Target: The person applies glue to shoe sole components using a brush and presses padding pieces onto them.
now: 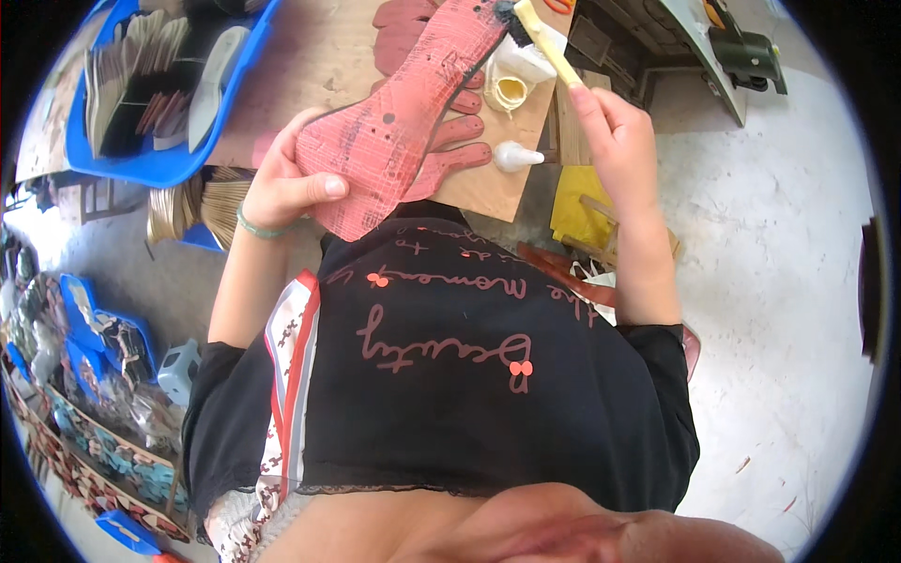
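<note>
Upper centre, the left hand [298, 174] has its fingers gripping a red sole-shaped piece [399, 122], the right hand [617, 136] pinches a yellow-handled brush [552, 49] at its far end, where overloaded bristles could smear the edge, a yellow-mouthed white pot [508, 94], contents unclear, sits nearby, and upper left a blue tray [174, 173] holds stacked beige insoles [145, 52]!

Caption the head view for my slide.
Left hand holds a red sole-shaped piece, right hand a yellow-handled brush at its edge.
</note>
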{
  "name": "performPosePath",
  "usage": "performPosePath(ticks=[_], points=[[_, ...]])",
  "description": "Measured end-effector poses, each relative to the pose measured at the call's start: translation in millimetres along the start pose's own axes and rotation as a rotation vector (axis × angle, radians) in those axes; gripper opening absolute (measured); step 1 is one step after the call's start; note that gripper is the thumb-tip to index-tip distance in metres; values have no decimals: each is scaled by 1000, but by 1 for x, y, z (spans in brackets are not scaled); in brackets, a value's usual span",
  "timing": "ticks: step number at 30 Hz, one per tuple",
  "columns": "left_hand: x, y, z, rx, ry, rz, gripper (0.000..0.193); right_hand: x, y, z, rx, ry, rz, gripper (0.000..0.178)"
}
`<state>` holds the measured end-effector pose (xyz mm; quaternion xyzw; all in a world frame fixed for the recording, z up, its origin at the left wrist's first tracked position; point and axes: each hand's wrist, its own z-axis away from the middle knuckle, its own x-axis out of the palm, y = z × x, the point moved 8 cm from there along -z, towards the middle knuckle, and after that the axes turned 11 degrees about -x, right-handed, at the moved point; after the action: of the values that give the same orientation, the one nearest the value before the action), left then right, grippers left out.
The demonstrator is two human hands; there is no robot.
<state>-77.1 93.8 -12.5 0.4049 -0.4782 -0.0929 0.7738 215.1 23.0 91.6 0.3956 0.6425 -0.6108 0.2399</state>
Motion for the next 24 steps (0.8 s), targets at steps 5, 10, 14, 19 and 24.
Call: performPosePath(ticks=[5,10,14,19,24], points=[[24,9,8,-47,-111,-183,52,-6,-11,-4,-47,-94,116,46],[44,37,2,-14,-132,-419,42,-26,0,-6,-25,-58,173,45],[40,40,2,-58,-62,-519,40,-49,5,-3,47,22,6,44],[37,39,1,-39,-49,-571,39,-48,-14,1,13,-66,44,44],[46,35,2,-29,-95,-677,35,-44,-19,-3,-42,-90,113,45]])
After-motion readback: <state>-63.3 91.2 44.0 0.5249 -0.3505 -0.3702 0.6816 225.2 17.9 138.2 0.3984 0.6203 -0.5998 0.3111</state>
